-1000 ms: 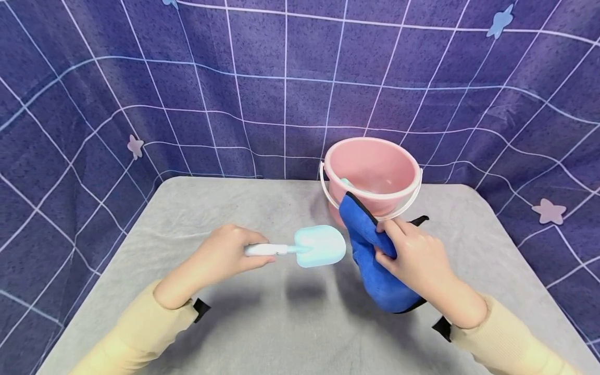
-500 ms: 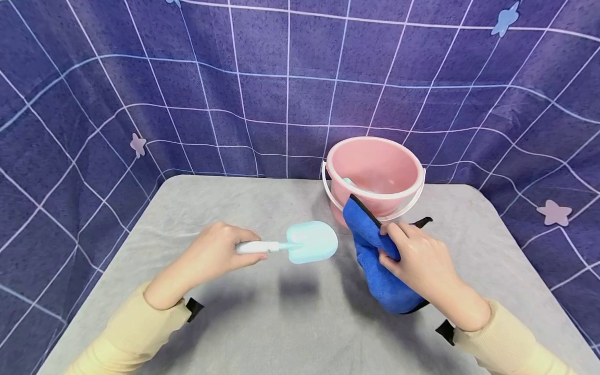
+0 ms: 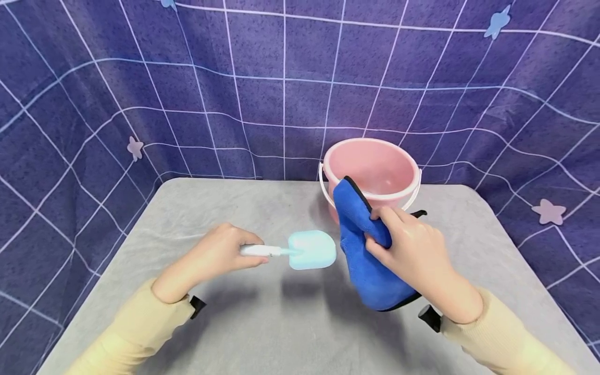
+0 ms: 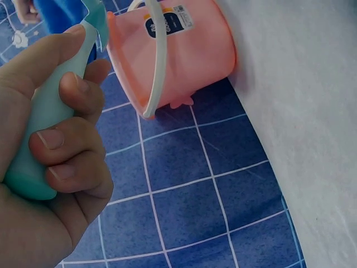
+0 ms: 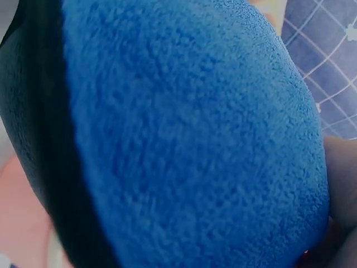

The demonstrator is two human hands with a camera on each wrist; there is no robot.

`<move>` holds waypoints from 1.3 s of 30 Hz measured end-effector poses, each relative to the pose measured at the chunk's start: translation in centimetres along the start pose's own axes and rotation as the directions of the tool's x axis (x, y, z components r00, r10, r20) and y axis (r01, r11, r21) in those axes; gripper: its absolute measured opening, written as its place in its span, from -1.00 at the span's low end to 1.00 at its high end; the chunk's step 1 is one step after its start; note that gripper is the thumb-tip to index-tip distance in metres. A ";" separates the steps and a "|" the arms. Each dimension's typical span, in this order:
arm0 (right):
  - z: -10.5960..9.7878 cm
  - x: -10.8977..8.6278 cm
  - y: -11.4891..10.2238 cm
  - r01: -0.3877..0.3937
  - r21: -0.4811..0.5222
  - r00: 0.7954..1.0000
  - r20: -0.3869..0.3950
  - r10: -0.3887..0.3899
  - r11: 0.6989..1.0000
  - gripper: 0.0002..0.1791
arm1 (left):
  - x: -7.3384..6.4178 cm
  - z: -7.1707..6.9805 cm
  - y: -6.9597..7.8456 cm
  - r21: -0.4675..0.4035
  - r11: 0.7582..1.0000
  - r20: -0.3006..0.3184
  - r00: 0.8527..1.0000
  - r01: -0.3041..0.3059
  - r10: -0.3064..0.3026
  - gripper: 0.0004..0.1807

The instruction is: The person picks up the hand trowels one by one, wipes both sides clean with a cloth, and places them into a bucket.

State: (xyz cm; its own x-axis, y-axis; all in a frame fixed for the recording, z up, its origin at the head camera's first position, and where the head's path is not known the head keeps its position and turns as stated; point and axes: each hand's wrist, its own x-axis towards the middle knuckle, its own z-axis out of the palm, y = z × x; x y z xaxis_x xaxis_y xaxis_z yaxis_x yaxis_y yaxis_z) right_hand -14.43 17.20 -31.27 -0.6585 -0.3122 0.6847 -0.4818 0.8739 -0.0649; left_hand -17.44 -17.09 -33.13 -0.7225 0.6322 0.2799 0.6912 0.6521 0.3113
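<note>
My left hand [image 3: 222, 250] grips the white handle of a toy shovel [image 3: 311, 250], its pale blue blade pointing right above the table. In the left wrist view the fingers curl round that handle [image 4: 47, 120], which ends in a green tip. My right hand [image 3: 417, 250] pinches a folded blue cloth [image 3: 370, 265] with black edging, held up just right of the blade and apart from it. The cloth [image 5: 195, 134] fills most of the right wrist view and hides much of that hand. Behind it stands a pink bucket [image 3: 370, 161], its front partly covered by the cloth.
The bucket has a white carrying handle [image 4: 160, 61] hanging down its side. A grey cloth-covered table [image 3: 211, 323] lies beneath both hands. Dark blue gridded fabric [image 3: 262, 99] with star shapes rises at the back and both sides.
The cloth and right hand have shifted slightly left and up, covering more of the bucket's front. The shovel moved a little left early on and then dipped slightly. Both holds are unchanged.
</note>
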 end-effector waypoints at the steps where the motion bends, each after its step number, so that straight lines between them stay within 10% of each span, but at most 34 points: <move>1: 0.0 0.2 -0.3 0.007 0.006 1.000 -0.004 -0.007 1.000 -0.69 | 0.1 0.1 0.0 0.002 1.000 0.006 1.000 -0.003 0.003 -0.90; 17: 2.1 2.8 -4.7 0.161 0.093 0.986 0.025 -0.164 0.983 -0.70 | 1.1 1.2 0.6 0.047 0.998 0.011 0.999 -0.046 0.046 -0.85; 39: 5.8 1.0 -5.5 0.258 -0.080 0.960 0.133 -0.246 0.963 -0.64 | 2.1 1.5 1.4 0.094 0.991 0.014 0.996 -0.094 0.093 -0.84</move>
State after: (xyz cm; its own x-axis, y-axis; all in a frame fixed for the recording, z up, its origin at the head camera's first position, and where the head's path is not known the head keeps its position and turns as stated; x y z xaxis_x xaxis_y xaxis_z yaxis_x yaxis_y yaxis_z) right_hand -15.84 9.94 -34.47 -0.5904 -0.5648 0.5766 -0.5878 0.7904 0.1723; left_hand -17.97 -14.18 -33.43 -0.6548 0.6959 0.2948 0.7543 0.6263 0.1970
